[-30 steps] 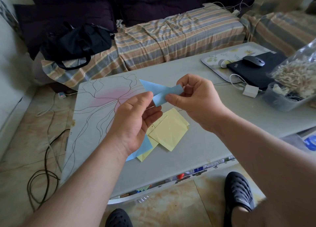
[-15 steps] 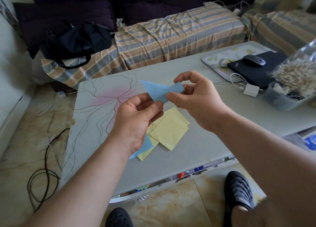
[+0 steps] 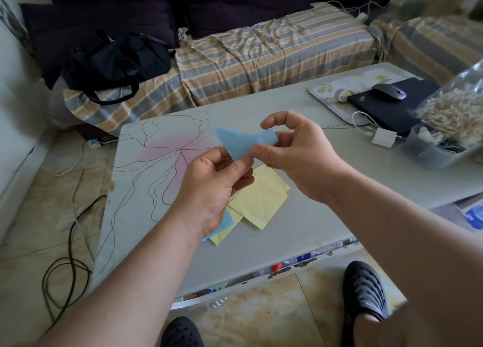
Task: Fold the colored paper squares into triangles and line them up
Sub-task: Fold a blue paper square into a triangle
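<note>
Blue paper: a blue paper is held up over the table, near the middle of the frame, partly folded, with one pointed corner sticking out to the upper left and its right end curled over.
Left hand: the left hand comes in from the lower left and pinches the lower edge of the blue paper between thumb and fingers; the rest of the fingers are curled under it.
Right hand: the right hand comes in from the lower right, its thumb and a finger nipping the paper's right end; the index finger arches above it without touching.
Yellow papers: creased yellow papers lie flat on the table just below the hands, overlapping, partly hidden by the left hand.
Other blue sheet: another blue sheet peeks out beneath the left wrist, tucked among the yellow ones.
Table: a grey table with a pink blotch and thin dark branching lines drawn across its left part.
Right side of frame: a black laptop with a mouse on top, sitting on a flowered tray; a white charger beside it; a clear tub at the edge.
Top of frame: a striped sofa with a black bag on it at upper left.
Bottom of frame: two black clogs on the tiled floor.
</note>
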A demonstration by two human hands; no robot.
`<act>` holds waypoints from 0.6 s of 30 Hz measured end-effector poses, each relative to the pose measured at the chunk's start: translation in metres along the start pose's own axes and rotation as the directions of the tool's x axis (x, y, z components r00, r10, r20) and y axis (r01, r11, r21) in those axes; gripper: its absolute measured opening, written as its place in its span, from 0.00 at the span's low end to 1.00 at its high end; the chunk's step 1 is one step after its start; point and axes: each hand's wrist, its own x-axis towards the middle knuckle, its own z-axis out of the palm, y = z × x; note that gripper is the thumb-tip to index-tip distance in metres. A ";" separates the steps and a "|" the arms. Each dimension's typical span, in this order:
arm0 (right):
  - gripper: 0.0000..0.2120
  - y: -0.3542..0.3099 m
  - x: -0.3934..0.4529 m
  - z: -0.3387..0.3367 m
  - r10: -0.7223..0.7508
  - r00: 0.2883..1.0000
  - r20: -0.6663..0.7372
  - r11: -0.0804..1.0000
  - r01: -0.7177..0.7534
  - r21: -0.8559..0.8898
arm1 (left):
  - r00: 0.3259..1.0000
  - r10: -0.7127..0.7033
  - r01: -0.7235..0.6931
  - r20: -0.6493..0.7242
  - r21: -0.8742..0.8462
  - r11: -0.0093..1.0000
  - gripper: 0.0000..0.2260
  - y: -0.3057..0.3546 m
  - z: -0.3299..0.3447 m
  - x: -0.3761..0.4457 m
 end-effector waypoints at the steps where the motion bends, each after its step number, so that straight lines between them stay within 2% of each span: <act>1: 0.18 0.000 0.000 0.001 0.013 1.000 0.007 1.000 -0.013 0.015 | 1.000 0.007 -0.007 -0.008 0.003 1.000 0.06 0.000 0.000 0.001; 4: 0.17 0.000 0.000 0.000 0.106 0.992 0.070 0.992 -0.110 0.064 | 1.000 0.011 -0.011 -0.029 -0.018 1.000 0.07 0.000 0.000 0.002; 8: 0.08 0.004 -0.002 -0.001 0.207 0.963 0.175 0.976 -0.191 -0.102 | 1.000 0.026 -0.026 -0.004 -0.006 1.000 0.07 0.000 0.001 0.001; 18: 0.03 0.003 -0.002 0.002 0.174 0.975 0.137 0.979 -0.156 -0.129 | 0.999 0.046 -0.046 -0.013 0.047 0.998 0.06 0.002 0.001 0.001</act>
